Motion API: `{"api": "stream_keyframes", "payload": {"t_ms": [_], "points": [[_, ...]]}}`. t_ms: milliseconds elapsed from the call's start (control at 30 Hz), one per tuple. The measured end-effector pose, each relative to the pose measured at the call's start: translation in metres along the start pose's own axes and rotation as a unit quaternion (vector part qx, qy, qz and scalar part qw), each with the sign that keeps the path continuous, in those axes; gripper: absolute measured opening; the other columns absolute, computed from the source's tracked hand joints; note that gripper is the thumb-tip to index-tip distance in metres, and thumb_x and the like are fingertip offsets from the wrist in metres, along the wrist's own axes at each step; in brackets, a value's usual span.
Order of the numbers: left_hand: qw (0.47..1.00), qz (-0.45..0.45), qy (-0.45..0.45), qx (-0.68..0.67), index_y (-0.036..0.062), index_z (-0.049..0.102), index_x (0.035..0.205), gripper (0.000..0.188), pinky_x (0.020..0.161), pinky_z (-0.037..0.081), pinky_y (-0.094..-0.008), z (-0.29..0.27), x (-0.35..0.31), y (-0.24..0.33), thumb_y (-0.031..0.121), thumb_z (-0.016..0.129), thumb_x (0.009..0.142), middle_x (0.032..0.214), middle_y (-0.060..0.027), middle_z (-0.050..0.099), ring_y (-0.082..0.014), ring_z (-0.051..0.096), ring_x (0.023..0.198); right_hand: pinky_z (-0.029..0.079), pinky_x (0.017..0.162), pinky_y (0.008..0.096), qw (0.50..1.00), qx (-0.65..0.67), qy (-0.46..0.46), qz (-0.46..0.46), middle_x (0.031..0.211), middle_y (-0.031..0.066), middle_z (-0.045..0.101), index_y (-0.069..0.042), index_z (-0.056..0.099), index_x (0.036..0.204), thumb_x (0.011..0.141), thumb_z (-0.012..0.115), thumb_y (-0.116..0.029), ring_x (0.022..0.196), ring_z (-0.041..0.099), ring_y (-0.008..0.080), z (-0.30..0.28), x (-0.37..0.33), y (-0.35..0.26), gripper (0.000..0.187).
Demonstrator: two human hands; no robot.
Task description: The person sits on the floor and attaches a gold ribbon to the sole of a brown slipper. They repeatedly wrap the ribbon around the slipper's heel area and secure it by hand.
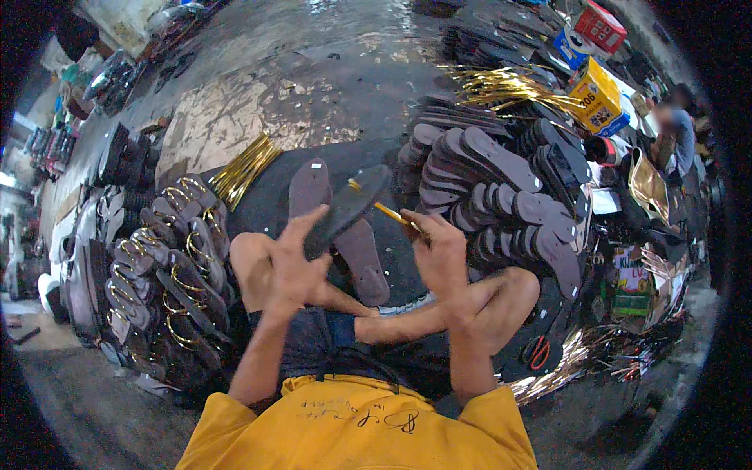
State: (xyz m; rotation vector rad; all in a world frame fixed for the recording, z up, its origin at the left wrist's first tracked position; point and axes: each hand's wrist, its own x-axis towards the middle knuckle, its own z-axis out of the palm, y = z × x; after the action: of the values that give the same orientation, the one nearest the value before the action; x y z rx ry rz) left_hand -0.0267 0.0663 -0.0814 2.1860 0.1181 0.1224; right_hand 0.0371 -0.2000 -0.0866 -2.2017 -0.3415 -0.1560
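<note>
Sitting cross-legged, a person [368, 427] has the left grip [299, 262] closed on the near end of a dark shoe sole [356, 207]. The sole is up and tilted, with a small gold bit [354, 186] on it. The right grip [437, 247] is closed around a thin yellow stick [393, 213], just beside the sole. Two purple-gray soles [310, 186] lie on the black mat [262, 210], near some shiny gold strips [245, 168].
</note>
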Motion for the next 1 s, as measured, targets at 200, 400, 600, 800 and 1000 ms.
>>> {"api": "stream_keyframes", "payload": {"t_ms": [200, 400, 600, 800, 1000], "points": [[0.969, -0.075, -0.150, -0.184, -0.0017, 0.064, 0.140, 0.057, 0.108, 0.056, -0.0352, -0.022, 0.003, 0.023, -0.011, 0.075, 0.085, 0.133, -0.0124, 0.075, -0.0206, 0.073, 0.119, 0.053, 0.072, 0.0222, 0.934, 0.300, -0.119, 0.152, 0.092, 0.0035, 0.078, 0.003, 0.081, 0.116, 0.100, 0.079, -0.009, 0.080, 0.068, 0.0068, -0.030, -0.004, 0.016, 0.020], [0.916, -0.129, 0.042, -0.377, -0.0035, 0.068, 0.133, 0.031, 0.097, 0.057, -0.0293, 0.061, -0.012, 0.036, 0.014, 0.067, 0.108, 0.123, -0.0098, 0.076, -0.0148, 0.072, 0.105, 0.058, 0.077, 0.0312, 0.995, 0.097, -0.001, -0.015, 0.099, 0.0063, 0.079, 0.001, 0.078, 0.117, 0.099, 0.077, -0.002, 0.087, 0.072, 0.0117, 0.029, -0.008, 0.007, 0.018], [0.874, -0.246, 0.153, -0.390, -0.0079, 0.053, 0.150, 0.050, 0.100, 0.054, -0.0274, 0.080, -0.014, 0.058, 0.024, 0.064, 0.112, 0.129, -0.0097, 0.071, -0.0133, 0.066, 0.112, 0.059, 0.079, 0.0334, 0.935, 0.296, 0.028, 0.191, 0.091, 0.0086, 0.081, 0.000, 0.079, 0.104, 0.093, 0.084, -0.014, 0.083, 0.076, 0.0163, 0.042, -0.010, -0.024, 0.018], [0.908, -0.159, 0.147, -0.358, -0.0126, 0.047, 0.153, 0.059, 0.104, 0.051, -0.0267, 0.090, -0.026, 0.052, 0.024, 0.066, 0.111, 0.131, -0.0124, 0.069, -0.0138, 0.064, 0.117, 0.058, 0.072, 0.0256, 0.949, 0.245, 0.091, 0.177, 0.091, 0.0059, 0.079, 0.001, 0.072, 0.098, 0.097, 0.082, -0.007, 0.080, 0.073, 0.0095, 0.056, -0.015, -0.022, 0.013], [0.935, -0.117, 0.124, -0.312, -0.0098, 0.052, 0.150, 0.047, 0.103, 0.051, -0.0290, 0.088, -0.026, 0.048, 0.017, 0.060, 0.112, 0.127, -0.0123, 0.072, -0.0143, 0.066, 0.112, 0.059, 0.072, 0.0290, 0.931, 0.299, 0.136, 0.161, 0.087, 0.0081, 0.079, -0.001, 0.077, 0.097, 0.094, 0.087, -0.018, 0.078, 0.074, 0.0131, 0.080, -0.028, -0.024, 0.020]]}}
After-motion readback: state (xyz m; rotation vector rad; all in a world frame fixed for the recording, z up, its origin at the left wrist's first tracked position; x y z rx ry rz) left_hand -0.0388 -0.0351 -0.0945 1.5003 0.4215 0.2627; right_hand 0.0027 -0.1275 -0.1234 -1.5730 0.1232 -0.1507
